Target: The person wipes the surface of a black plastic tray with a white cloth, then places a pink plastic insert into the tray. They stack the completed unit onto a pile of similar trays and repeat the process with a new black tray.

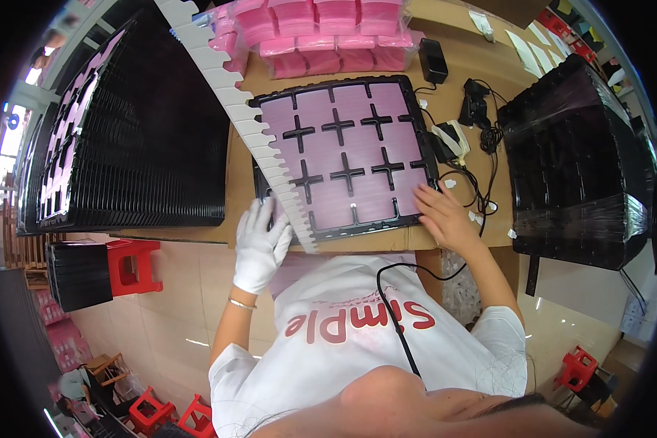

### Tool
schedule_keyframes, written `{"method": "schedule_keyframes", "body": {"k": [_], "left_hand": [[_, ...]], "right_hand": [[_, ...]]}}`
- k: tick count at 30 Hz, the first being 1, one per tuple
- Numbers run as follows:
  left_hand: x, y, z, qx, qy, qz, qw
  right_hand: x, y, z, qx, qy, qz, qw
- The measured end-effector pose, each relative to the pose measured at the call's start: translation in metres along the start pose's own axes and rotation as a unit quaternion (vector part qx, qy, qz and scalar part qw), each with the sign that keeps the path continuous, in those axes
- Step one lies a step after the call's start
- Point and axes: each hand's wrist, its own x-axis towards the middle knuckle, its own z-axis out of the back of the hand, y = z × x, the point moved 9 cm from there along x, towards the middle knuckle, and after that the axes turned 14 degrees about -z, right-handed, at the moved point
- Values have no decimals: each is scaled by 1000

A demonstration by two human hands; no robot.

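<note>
A black plastic tray (347, 174) with cross-shaped ribs lies in front of me, its sections showing a smooth pink-purple surface. My left hand (259, 248), in a white glove, is at the tray's near left corner with its fingers apart. Bare, my right hand (445, 214) rests at the near right corner, fingers stretched over the rim and thumb spread away. A long white strip with a notched edge (244, 109) slants across the view from the top, over the tray's left part, ending beside my gloved hand. It hides part of that side.
A tall stack of black trays (150, 139) stands left, and a wrapped stack (580, 160) right. Bagged pink pieces (328, 33) sit behind the tray. Right of it are a black box (433, 60), a white-and-black device (451, 142) and tangled cables (491, 136) on the cardboard-covered table (482, 241).
</note>
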Motion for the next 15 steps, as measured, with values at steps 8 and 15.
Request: {"method": "schedule_keyframes", "body": {"k": [8, 15], "left_hand": [[-55, 63, -26, -250, -189, 360, 878], [16, 47, 79, -524, -318, 343, 712]], "right_hand": [[-20, -41, -10, 329, -85, -280, 898], [-2, -12, 36, 275, -135, -225, 925]]}}
